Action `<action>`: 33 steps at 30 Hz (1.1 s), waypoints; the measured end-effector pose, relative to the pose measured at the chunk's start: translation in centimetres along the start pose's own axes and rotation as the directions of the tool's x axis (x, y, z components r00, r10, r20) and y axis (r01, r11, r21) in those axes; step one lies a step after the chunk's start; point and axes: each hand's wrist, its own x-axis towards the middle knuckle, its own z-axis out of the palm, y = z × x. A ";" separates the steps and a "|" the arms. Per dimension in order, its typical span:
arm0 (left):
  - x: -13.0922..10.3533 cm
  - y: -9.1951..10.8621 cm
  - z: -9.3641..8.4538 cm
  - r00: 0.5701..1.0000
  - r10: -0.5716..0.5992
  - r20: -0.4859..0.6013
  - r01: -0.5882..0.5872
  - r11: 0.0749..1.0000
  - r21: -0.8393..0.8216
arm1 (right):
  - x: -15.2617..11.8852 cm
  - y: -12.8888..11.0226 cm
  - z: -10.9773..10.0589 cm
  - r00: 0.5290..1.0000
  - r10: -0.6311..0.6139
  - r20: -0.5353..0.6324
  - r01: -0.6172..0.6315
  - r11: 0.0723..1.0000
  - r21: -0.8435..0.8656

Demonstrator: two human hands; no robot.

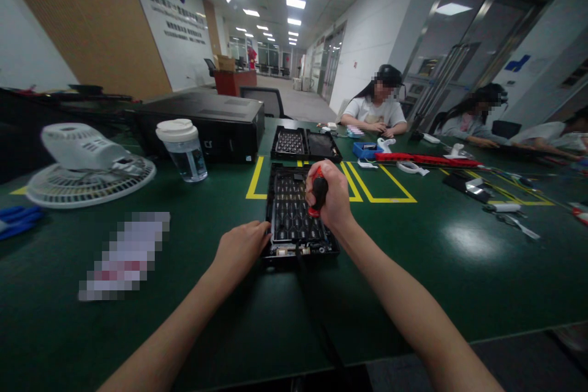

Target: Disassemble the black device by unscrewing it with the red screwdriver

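A black rectangular device housing (294,214) lies on the green table in front of me, its inside showing a dark panel with rows of small cells. My right hand (331,190) is closed round a red-and-black screwdriver (318,193) over the right side of the housing. The screwdriver's tip is too dark to make out. At the housing's left edge rests my left hand (245,242), its fingers against the rim and partly hidden there. A dark cable (312,300) runs from the housing's near end towards me.
Behind the housing lies an open black case (305,144). To the left are a lidded cup (184,150), a white fan (92,165) and a black computer case (206,125). A blue box (366,149) and red strip (422,160) lie right. Co-workers sit beyond.
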 end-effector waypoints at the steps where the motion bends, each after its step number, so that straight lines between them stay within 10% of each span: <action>1: 0.0 0.0 0.0 1.000 0.000 -0.001 0.000 1.000 0.000 | -0.1 0.0 0.1 1.000 -0.003 -0.010 0.003 1.000 -0.012; 33: -0.1 0.3 -0.6 0.999 -0.018 0.029 0.018 1.000 -0.003 | -0.8 0.1 1.8 0.943 -0.148 -0.296 0.082 0.971 -0.225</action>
